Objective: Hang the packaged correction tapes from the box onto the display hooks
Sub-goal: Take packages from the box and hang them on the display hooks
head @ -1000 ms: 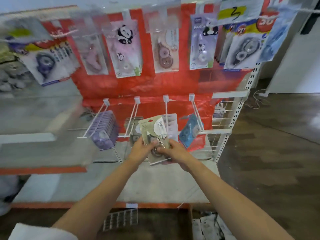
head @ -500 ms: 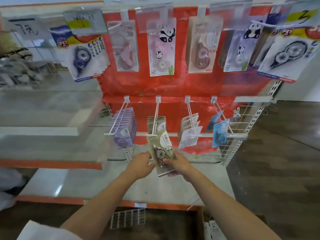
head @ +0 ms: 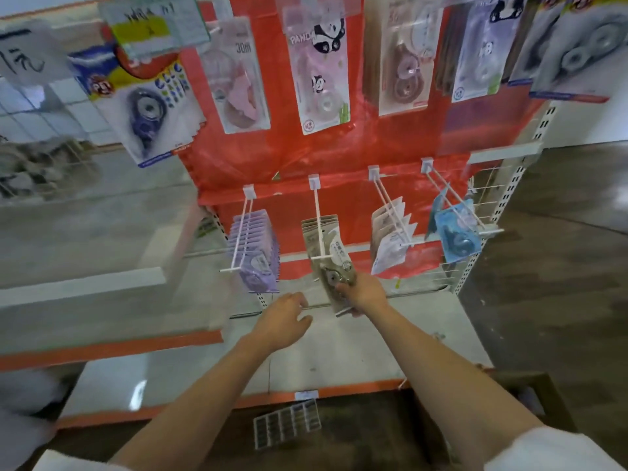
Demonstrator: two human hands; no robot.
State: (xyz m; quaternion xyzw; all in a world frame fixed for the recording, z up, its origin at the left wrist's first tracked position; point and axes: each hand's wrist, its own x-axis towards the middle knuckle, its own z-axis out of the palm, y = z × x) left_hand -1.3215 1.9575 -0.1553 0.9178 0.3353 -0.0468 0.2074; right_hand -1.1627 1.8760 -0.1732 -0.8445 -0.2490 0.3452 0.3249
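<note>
Head view, right hand (head: 363, 294) gripping the lower end of a beige correction tape pack (head: 334, 266) hanging on the white display hook (head: 317, 229) just above it, left hand (head: 283, 319) beside it, fingers loose, holding nothing, purple packs (head: 256, 253) up-left of the left hand.

Retail shop, stationery section. Evidence: white display hooks (head: 317, 229) on red backing at 12 o'clock carrying packaged correction tapes (head: 321, 71); handwritten price tag (head: 149, 27) at 11 o'clock; perforated shelf upright (head: 499, 212) at 2 o'clock.
</note>
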